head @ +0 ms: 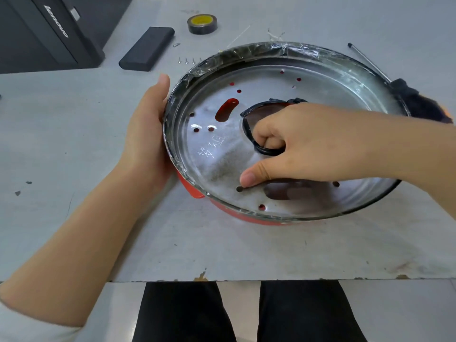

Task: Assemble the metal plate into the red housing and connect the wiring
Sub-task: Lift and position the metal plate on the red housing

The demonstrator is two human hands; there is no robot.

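In the head view, your metal plate (222,154) already sits inside the red housing (195,191), centre right of the frame, so seating looks mostly done. Your left hand (145,134) cups the taped rim on the left side, fingers curled round its edge. Your right hand (296,146) has fingers hooked through the centre hole (261,124), thumb pressing the plate beside a small hole. No wiring shows, so connecting it looks still to do. Four screws (189,60) lie loose in the upper left, near a tape roll (202,23); a screwdriver (370,61) waits upper right.
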